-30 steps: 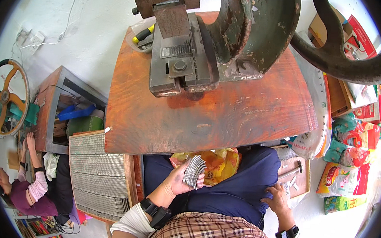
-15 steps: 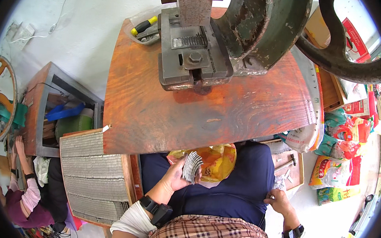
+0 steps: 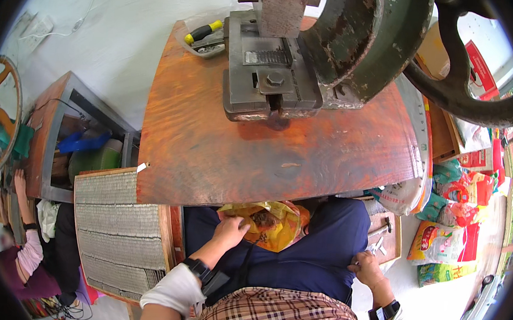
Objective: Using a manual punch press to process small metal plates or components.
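Observation:
My left hand is closed at the left rim of a yellow and orange plastic bag between my thighs, its fingers curled on the plastic. The bag's mouth gapes and brownish contents show inside. No metal stack is visible in the hand. At the side of my right thigh, my right hand is closed with fingers curled. Whatever it may hold is hidden. Left of my lap lies a wooden tray lined with rows of thin grey metal pieces.
A green press with a large handwheel stands on the wooden table. A plastic tub holds a yellow-black screwdriver. A hammer lies in a right-hand tray. Colourful sacks stand beyond. Another person's arm shows far left.
The stack of thin metal pieces in my left hand is gone from sight. That hand has moved slightly left to the bag's rim, and the bag's mouth shows more. The view has shifted slightly.

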